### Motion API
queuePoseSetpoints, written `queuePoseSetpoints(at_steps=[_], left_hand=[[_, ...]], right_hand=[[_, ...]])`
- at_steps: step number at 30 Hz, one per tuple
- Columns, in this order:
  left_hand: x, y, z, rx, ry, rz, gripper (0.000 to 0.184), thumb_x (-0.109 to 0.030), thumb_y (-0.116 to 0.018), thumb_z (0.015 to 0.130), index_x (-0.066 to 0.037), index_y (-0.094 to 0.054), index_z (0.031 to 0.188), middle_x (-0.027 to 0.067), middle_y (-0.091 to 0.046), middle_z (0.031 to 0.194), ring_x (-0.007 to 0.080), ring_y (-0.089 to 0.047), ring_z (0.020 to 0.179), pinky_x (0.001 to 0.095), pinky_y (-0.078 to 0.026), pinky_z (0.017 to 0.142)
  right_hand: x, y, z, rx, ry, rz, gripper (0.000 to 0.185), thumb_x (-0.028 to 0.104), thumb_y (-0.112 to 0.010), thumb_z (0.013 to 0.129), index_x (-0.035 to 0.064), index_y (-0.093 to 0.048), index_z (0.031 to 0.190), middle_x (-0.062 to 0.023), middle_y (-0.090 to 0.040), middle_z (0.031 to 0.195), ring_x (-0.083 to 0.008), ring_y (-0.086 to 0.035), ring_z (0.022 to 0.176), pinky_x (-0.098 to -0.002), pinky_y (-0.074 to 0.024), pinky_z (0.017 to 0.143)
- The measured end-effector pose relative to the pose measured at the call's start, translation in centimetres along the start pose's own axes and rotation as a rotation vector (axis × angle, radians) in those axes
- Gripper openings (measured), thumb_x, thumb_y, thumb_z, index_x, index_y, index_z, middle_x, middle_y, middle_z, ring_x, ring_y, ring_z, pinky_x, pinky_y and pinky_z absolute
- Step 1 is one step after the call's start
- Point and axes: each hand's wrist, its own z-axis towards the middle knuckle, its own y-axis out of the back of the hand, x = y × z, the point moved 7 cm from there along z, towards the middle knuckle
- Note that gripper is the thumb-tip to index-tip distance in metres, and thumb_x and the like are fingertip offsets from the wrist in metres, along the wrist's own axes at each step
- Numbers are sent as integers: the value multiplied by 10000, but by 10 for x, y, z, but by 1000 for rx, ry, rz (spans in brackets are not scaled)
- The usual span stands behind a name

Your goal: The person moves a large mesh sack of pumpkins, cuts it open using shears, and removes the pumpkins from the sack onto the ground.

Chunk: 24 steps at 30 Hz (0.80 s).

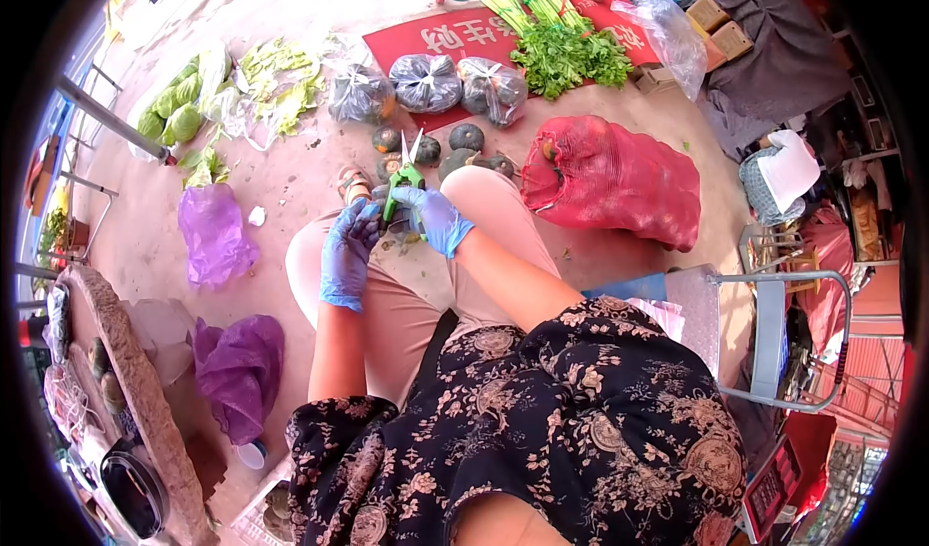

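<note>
Green-handled scissors (404, 176) point away from me over my knees, with their blades spread. My right hand (437, 220), in a blue glove, is wrapped round the handles. My left hand (348, 254), also gloved in blue, sits just beside the scissors with its fingers closed; what they hold, if anything, is hidden. On the ground past my knees lie several small dark green pumpkins (466, 137). A large red mesh sack (614, 183), filled with round things, lies on its side to the right of my right knee.
Behind the pumpkins stand several tied plastic bags (426, 83). Leafy celery (561, 52) lies on a red banner (445, 38). Cabbages (179, 106) and loose leaves (281, 76) are at the far left. Purple bags (237, 367) lie left, near a stone-edged slab (126, 391).
</note>
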Motion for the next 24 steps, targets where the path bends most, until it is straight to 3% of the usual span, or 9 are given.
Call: queuePoseSetpoints(at_steps=[5,8,10,12,14,17,18,22,24], left_hand=[[2,16,24,16,70,127,302,-202,-495,853,-41,-519,1107,24,-584,905,106,-540,752,224,-436,672],[12,-3,33,121,111,212,331,-197,-485,852,-36,-502,1141,14,-578,920,88,-523,759,218,-423,687],[13,-20,29,162,116,253,356,-196,-483,849,-10,-479,1153,-3,-559,907,76,-504,768,209,-401,673],[22,-24,30,206,141,270,353,-191,-486,848,-1,-476,1145,-9,-553,914,76,-499,765,210,-397,671],[33,-41,32,298,181,253,333,-186,-486,849,-19,-479,1137,8,-555,936,95,-512,783,223,-406,693],[55,-69,38,275,187,215,341,-187,-478,860,-45,-451,1169,43,-567,975,135,-537,831,262,-425,729],[62,-87,44,386,154,218,350,-175,-460,877,-37,-420,1196,60,-569,1000,149,-543,855,279,-435,744],[104,-195,38,534,121,444,317,-196,-422,912,-35,-438,1184,75,-569,1042,162,-562,877,292,-442,769],[139,-232,44,567,111,511,296,-180,-414,915,-31,-446,1169,85,-572,1037,170,-569,879,310,-449,778]], right_hand=[[-12,11,16,-65,-60,87,314,280,-484,856,33,-543,1040,-108,-622,936,-197,-613,795,-349,-512,676],[-7,28,24,-220,100,110,276,283,-506,849,34,-551,961,-103,-617,844,-194,-609,710,-318,-508,584],[9,27,16,-291,162,213,235,288,-554,815,55,-576,834,-39,-588,702,-142,-563,560,-269,-467,499],[27,27,1,-337,212,220,221,289,-560,810,71,-559,775,-15,-549,644,-122,-528,519,-266,-430,454],[36,41,0,-332,295,193,235,285,-516,845,63,-542,773,-56,-549,577,-153,-524,449,-266,-422,405],[71,50,-29,-388,399,373,180,221,-534,838,44,-541,867,-81,-598,717,-179,-600,623,-303,-490,545],[88,59,-40,-310,474,233,208,201,-546,832,27,-532,945,-92,-608,786,-185,-610,719,-310,-497,629],[147,114,-104,-422,775,-10,246,212,-549,823,13,-552,968,-71,-611,828,-143,-593,734,-272,-478,668],[162,163,-138,-593,734,-235,243,220,-563,808,21,-571,948,-55,-606,819,-123,-578,737,-260,-472,679]])
